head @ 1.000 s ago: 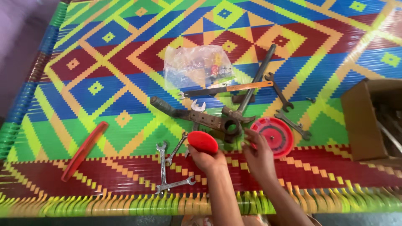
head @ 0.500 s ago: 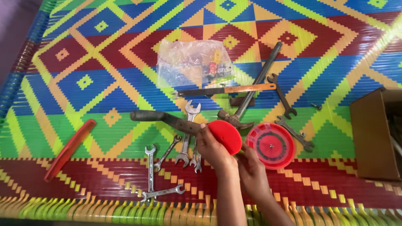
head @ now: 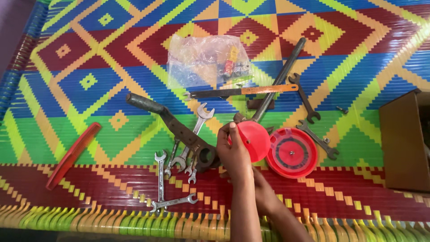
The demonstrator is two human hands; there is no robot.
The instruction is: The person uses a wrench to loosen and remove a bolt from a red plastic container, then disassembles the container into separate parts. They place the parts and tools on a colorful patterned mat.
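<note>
The red round lid has tilted upright toward the open red round case on the woven cot, the left hand closed around it, the right hand's grip hidden, seating the lid calling for alignment over the rim.

A home setting, not a fitted workshop, is suggested: a brightly patterned woven plastic mat is used as the work surface. On it, hand tools are laid loose: spanners near its lower edge, a hacksaw blade near its middle, and a cardboard box at its right edge.
</note>
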